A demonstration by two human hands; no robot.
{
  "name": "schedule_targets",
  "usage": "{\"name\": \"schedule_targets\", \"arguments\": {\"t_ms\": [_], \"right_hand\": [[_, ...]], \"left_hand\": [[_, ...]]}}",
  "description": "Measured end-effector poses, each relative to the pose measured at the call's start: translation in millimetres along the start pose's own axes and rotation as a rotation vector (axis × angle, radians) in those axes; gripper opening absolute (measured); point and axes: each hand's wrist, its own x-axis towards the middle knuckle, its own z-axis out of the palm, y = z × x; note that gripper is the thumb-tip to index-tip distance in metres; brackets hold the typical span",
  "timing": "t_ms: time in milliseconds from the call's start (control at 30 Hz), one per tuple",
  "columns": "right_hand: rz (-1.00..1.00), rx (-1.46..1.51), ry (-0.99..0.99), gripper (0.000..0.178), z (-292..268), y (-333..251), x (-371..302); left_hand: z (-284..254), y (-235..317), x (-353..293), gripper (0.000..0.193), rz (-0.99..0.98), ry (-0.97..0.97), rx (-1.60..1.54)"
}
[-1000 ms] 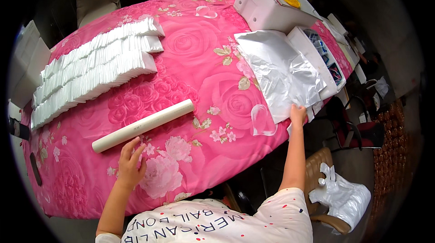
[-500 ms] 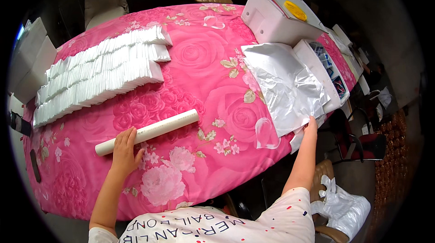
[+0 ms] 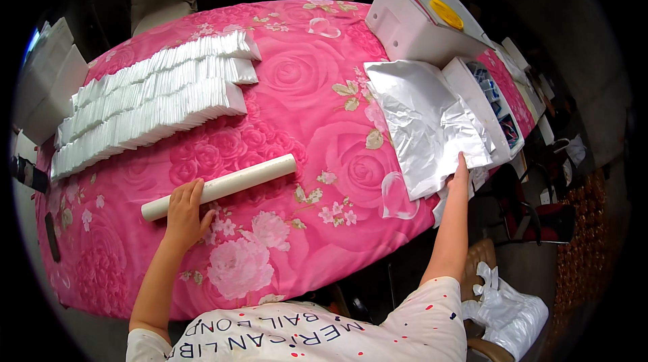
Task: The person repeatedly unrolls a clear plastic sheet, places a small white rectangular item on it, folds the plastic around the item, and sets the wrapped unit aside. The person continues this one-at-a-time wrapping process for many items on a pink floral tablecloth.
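My left hand (image 3: 183, 213) rests on a white tube (image 3: 246, 178) near its left end, fingers laid over the side and thumb stretched out. The tube lies slanted across the table. At the near right corner of a stack of shiny silver sheets (image 3: 422, 119), my right hand (image 3: 460, 172) pinches the edge; its thumb shows on top while the other fingers are hidden. The sheets look crinkled and lie flat beside a white foam tray (image 3: 472, 102).
Rows of folded white packets (image 3: 148, 119) stand at the left on the pink flowered tablecloth (image 3: 290, 72). A white foam box (image 3: 412, 21) with a yellow round item (image 3: 446, 14) on it is at the far right. A white plastic bag (image 3: 509, 315) sits on a chair lower right.
My right hand has moved slightly up at the sheets' near corner, and that edge has shifted with it. My left hand stays on the tube.
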Motion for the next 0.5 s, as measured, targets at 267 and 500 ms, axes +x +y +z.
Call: {"name": "schedule_targets", "arguments": {"t_ms": [267, 500], "right_hand": [[-0.485, -0.405, -0.041, 0.062, 11, 1, -23], [-0.378, -0.494, 0.142, 0.046, -19, 23, 11]], "left_hand": [[3, -4, 6, 0.062, 0.019, 0.032, 0.015], [-11, -37, -20, 0.052, -0.072, -0.030, 0.063]]}}
